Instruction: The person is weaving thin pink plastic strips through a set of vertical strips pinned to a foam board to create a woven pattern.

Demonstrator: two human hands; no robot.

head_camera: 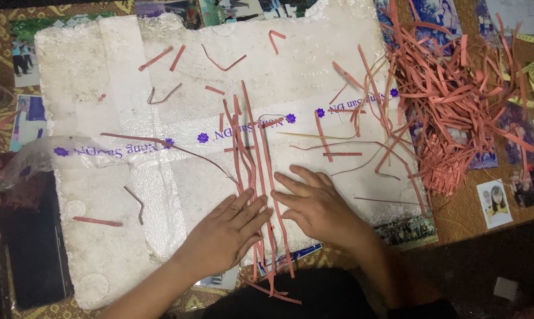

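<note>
Your left hand (231, 227) and right hand (314, 204) lie flat, fingers spread, grip open, pressing long red paper strips (261, 177) on the white foam board (101, 88). Loose strip pile (456, 100) at far right on bench.

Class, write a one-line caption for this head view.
Two hands, left and right, press red strips flat on a white foam board.

A heap of pink strips (456, 100) is lying at two o'clock; a dark phone (33, 248) is resting at eight, photographs (495, 203) lying at four.
</note>
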